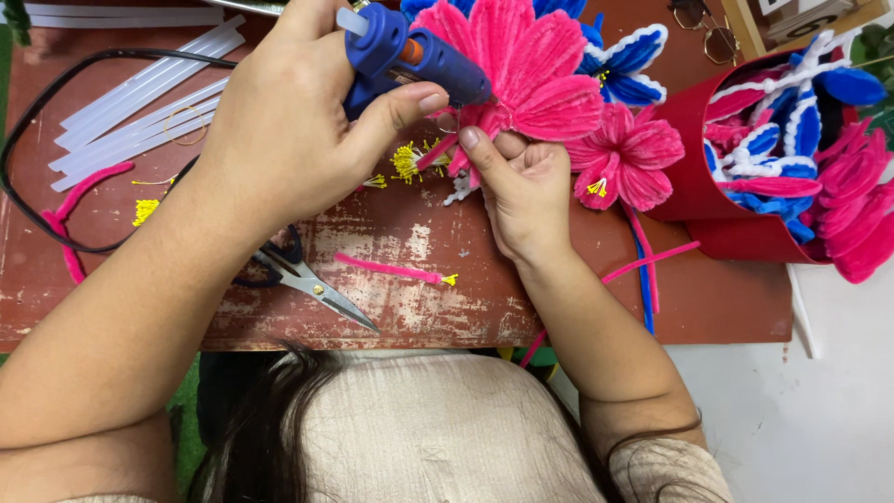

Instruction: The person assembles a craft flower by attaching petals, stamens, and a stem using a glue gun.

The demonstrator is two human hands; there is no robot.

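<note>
My left hand point(279, 130) grips a blue hot glue gun point(410, 51) with a clear glue stick in its back; its nozzle points right at the base of a large pink pipe-cleaner flower point(521, 56). My right hand point(521, 186) pinches that flower from below at its stem end. Yellow stamens point(407, 160) lie on the worn red table point(410, 289) just under the gun.
Clear glue sticks point(140, 102) lie at the left beside a black cord point(28, 140) and a pink pipe cleaner point(70, 200). Scissors point(307, 279) and a short pink stem point(391, 270) lie near the front edge. Finished pink point(629, 158) and blue point(633, 61) flowers and a red box of flowers point(698, 158) sit at the right.
</note>
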